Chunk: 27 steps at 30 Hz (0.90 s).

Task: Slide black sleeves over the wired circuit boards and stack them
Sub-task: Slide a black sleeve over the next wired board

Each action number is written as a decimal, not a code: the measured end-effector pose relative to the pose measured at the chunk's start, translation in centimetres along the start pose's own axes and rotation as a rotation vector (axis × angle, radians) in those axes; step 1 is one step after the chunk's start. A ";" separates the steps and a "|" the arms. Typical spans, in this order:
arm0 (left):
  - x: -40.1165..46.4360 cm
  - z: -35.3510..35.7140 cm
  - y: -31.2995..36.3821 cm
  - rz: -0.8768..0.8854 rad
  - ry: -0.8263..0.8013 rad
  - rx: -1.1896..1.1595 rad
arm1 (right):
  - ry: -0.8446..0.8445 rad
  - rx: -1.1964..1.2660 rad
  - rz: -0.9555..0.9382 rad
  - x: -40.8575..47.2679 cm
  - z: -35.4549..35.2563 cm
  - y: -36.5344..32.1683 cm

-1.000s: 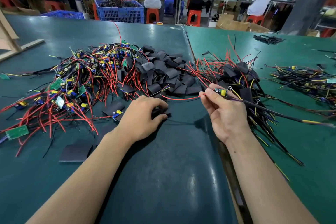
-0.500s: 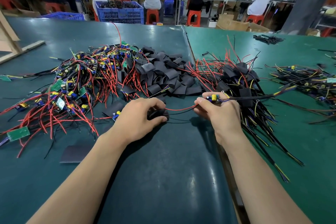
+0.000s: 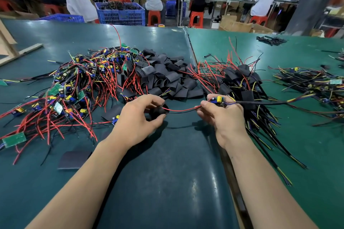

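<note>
The left hand (image 3: 137, 117) pinches a short black flexible sleeve (image 3: 158, 111) between thumb and curled fingers, its grip closed on the tube's mouth, while the right hand (image 3: 221, 115) pinches a small green wired circuit board with a yellow capacitor (image 3: 218, 99) at its end; both sit just above the middle of the dark green matted bench (image 3: 167, 182). The board's thin red and black lead pair (image 3: 183, 110) sags between the two hands and enters the sleeve. The board looks light but stiff, with upright parts that could snag or bend, so it is best held by its bare edges, not by the capacitor; the leads are limp and will buckle if pushed, so I judge that drawing them through from the far end serves better. The sleeve seems soft and thin and likely to collapse flat, so squeezing its sides to keep the mouth open should help. Toward the far left of the bench lies a tangled heap of unsleeved boards with red wires (image 3: 70, 91), beside it a pile of loose black sleeves (image 3: 163, 78), and toward the right edge a stack of sleeved boards (image 3: 240, 83). The mat looks smooth and faintly glossy. Beyond the far edge, people sit on orange stools (image 3: 195, 17) near blue plastic crates (image 3: 121, 13)
</note>
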<state>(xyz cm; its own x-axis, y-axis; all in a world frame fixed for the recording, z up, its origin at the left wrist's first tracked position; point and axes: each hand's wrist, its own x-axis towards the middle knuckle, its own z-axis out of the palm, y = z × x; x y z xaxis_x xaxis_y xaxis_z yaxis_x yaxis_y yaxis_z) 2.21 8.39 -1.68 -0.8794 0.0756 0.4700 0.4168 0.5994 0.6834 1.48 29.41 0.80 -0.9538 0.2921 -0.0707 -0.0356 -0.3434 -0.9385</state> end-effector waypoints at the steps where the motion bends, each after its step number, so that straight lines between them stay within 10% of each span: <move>1: 0.0 0.0 0.0 0.002 0.010 -0.018 | 0.006 0.012 -0.014 0.0 -0.1 -0.1; 27: -0.1 0.4 0.3 0.083 0.085 -0.170 | -0.004 0.179 -0.096 -0.2 0.3 -0.6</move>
<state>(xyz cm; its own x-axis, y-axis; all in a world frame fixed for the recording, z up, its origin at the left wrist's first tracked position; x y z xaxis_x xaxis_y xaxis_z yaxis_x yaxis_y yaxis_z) 2.32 8.88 -1.68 -0.8207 0.0474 0.5694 0.5264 0.4500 0.7214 1.60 29.31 1.44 -0.9447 0.3274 0.0175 -0.1782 -0.4677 -0.8657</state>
